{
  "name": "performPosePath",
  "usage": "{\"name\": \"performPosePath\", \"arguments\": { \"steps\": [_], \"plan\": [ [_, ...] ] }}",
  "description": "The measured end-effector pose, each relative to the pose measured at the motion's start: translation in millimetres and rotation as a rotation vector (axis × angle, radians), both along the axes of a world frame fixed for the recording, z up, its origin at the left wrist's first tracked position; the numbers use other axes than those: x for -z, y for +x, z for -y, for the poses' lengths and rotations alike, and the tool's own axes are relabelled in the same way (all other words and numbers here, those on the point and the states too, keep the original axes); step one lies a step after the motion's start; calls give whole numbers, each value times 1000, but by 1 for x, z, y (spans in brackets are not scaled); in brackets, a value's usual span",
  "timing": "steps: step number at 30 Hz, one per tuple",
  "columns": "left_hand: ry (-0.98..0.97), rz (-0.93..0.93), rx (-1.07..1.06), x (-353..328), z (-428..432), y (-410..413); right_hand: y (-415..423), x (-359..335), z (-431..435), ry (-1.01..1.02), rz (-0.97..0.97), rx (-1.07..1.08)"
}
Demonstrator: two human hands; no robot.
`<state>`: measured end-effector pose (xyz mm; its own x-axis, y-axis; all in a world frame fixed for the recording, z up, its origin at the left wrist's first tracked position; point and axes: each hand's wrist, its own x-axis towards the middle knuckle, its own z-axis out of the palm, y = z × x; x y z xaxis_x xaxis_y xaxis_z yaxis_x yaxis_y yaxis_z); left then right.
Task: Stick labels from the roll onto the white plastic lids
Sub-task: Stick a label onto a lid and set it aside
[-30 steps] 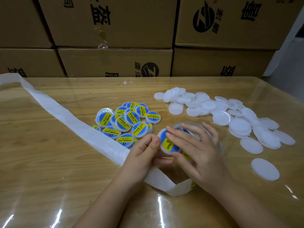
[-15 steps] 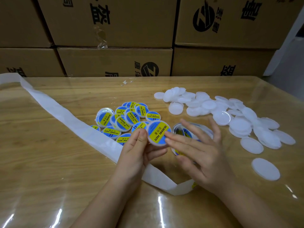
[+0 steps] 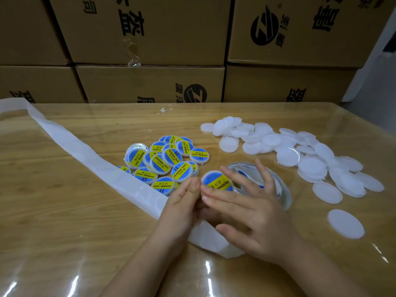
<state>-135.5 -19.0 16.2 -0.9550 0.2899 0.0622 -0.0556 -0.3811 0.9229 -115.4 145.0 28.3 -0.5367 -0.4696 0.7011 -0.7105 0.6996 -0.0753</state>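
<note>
White bare lids (image 3: 310, 166): spread over the right of the worktop (image 3: 64, 221), many left to label.
Lid in work (image 3: 216, 182): carries a blue-and-yellow label and is held low, just beside the finished pile (image 3: 169, 159).
Left hand (image 3: 184, 202): thumb and fingers pinch the lid's left edge, as far as I can see.
Right hand (image 3: 252, 217): fingers straight, laid across the lid's near side, gripping nothing.
Change: half a second back I had this lid raised, face towards the camera. Now it sits lower, with my right fingers over part of it.
Meaning: I judge the label is stuck and getting a last rub. The lid should join the pile next, and then I take a bare one.
Roll (image 3: 244, 168): behind my right fingers, partly hidden.
Backing strip (image 3: 85, 153): trails away to the left across the worktop.
</note>
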Motion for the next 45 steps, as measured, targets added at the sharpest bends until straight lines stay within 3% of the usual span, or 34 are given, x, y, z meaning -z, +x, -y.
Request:
{"name": "performPosePath", "arguments": {
  "steps": [4,10,19,26,32,36,40,45],
  "plan": [
    [9,-2,-58,2,1,-2,2,0,1,22,-17,-6],
    [22,-1,76,2,1,-2,1,-3,-4,-13,12,111],
    [175,-23,-131,-5,4,-12,-3,-2,-14,-74,-93,216],
    [62,-41,-64,-1,-1,-9,-3,-1,-9,-74,-90,239],
    [137,-17,-111,1,-1,-11,0,-5,-7,-38,-94,181],
    [70,-24,-71,4,-6,-2,5,-2,6,12,-71,138],
    [-38,-53,-24,3,-12,4,5,-3,9,15,-47,214],
    [9,-44,-16,7,-12,-1,0,-4,-2,-42,-38,328]
  ]
}}
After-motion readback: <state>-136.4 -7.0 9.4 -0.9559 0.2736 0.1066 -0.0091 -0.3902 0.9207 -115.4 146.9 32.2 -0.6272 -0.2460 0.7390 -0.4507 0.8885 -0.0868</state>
